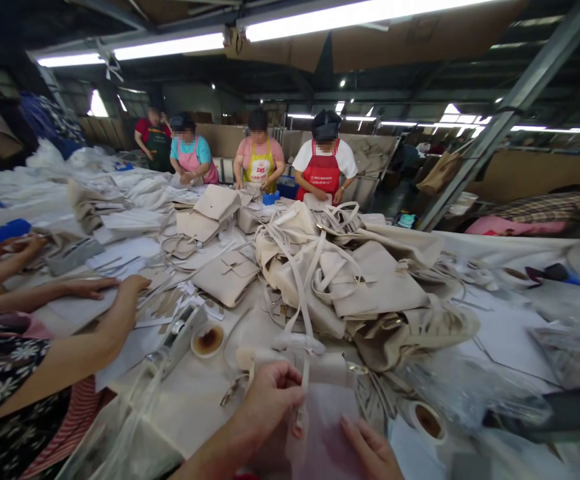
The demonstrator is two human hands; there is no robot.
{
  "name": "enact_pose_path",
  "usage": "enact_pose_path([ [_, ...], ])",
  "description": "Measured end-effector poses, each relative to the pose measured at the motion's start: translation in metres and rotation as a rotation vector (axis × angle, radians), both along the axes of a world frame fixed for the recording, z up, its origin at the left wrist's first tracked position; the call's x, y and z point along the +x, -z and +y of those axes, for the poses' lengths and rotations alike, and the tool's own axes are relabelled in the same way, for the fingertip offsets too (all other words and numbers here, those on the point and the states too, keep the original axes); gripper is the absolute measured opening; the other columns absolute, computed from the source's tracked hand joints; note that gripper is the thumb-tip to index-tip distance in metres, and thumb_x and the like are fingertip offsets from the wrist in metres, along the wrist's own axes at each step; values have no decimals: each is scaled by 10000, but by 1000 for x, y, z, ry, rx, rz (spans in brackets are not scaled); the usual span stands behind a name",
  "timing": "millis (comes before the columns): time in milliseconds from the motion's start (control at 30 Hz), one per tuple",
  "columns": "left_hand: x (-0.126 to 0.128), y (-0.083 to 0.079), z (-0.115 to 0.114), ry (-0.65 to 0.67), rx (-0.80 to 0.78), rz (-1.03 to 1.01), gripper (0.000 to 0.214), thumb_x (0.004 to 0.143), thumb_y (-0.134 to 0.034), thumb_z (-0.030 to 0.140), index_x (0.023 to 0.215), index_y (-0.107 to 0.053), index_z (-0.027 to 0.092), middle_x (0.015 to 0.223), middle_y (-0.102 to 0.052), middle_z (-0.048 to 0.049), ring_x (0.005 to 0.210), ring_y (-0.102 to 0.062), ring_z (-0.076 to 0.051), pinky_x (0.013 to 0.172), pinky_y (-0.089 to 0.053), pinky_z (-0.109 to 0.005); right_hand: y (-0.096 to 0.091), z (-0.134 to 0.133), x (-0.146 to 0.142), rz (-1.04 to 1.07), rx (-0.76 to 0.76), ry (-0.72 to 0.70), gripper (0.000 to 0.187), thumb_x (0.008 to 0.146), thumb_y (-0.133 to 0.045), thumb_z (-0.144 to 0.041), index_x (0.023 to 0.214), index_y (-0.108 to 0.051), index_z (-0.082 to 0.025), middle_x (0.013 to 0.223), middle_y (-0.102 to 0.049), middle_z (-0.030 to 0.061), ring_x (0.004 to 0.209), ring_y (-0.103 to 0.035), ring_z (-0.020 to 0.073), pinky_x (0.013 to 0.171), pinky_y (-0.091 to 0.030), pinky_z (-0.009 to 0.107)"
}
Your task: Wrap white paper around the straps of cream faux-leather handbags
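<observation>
At the bottom middle, my left hand (273,400) has its fingers curled closed at a narrow beige strap (306,373). My right hand (370,447) is closed at the right edge of a translucent, pale sheet (327,417), its fingertips pressing on it. The sheet covers part of a beige bag (333,365) in front of me, so much of that bag is hidden. Just beyond my hands rises a heap of beige handbags (377,277) with tangled straps. One flat beige bag (227,277) lies to the heap's left.
A co-worker's arms (105,320) reach in from the left over white paper. Round cups or rolls with brown centres (207,340) (427,421) sit either side. Clear plastic bags (475,393) lie at right. Several people in aprons (320,170) stand across the table.
</observation>
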State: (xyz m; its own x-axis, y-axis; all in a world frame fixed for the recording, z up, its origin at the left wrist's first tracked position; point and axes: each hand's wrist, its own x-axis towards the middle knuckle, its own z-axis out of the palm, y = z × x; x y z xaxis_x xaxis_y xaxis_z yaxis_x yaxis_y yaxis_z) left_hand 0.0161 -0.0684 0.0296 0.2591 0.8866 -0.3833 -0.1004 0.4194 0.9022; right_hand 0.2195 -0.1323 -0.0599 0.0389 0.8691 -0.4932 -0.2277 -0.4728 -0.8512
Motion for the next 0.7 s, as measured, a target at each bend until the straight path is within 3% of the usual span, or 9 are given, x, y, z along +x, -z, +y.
enact_pose_path([
  [133, 11, 10, -8, -89, -26, 44, 161, 529, -604, 183, 685, -566, 187, 524, -558, 61, 482, -437, -92, 508, -308, -228, 8, 12, -38, 241, -4, 129, 518, 611, -810, -608, 924, -734, -202, 798, -785, 57, 823, -736, 299, 749, -592, 390],
  [267, 14, 24, -11, -136, 23, 113, 156, 544, -569, 173, 683, -508, 206, 513, -498, 84, 473, -422, -98, 490, -300, -230, 1, 15, -60, 342, -2, 182, 540, 590, -854, -560, 954, -710, -188, 777, -781, 58, 783, -743, 297, 744, -589, 403],
  [367, 12, 23, -11, -114, 106, 213, 143, 578, -560, 142, 693, -502, 205, 556, -487, 76, 541, -464, -115, 537, -340, -238, -11, 13, -65, 322, 72, 159, 568, 521, -923, -461, 972, -694, -203, 859, -794, 73, 776, -738, 270, 738, -586, 372],
  [467, 6, 15, -14, -73, 226, 489, 159, 618, -608, 160, 753, -536, 204, 618, -506, 60, 610, -493, -137, 591, -347, -258, -22, 11, -66, 298, 119, 140, 627, 476, -954, -391, 1009, -681, -207, 910, -795, 94, 804, -735, 277, 744, -591, 381],
  [533, -4, 12, -16, -65, 295, 695, 204, 661, -656, 242, 837, -559, 210, 680, -550, 41, 658, -521, -158, 636, -350, -276, -27, 11, -64, 297, 105, 140, 666, 480, -953, -395, 1053, -671, -207, 924, -794, 102, 807, -736, 287, 742, -594, 398],
  [600, -17, 13, -17, -48, 299, 776, 208, 731, -641, 369, 842, -564, 211, 725, -595, 7, 706, -557, -185, 676, -368, -295, -30, 10, -61, 292, 91, 142, 732, 478, -951, -406, 1116, -655, -202, 944, -792, 113, 819, -738, 297, 755, -593, 411],
  [700, -33, 18, -15, 123, 28, 492, 452, 820, -466, 619, 712, -587, 197, 707, -644, -62, 704, -608, -227, 649, -419, -318, -30, 9, -57, 303, 101, 125, 795, 478, -948, -418, 1170, -634, -181, 944, -788, 131, 832, -739, 311, 775, -585, 423],
])
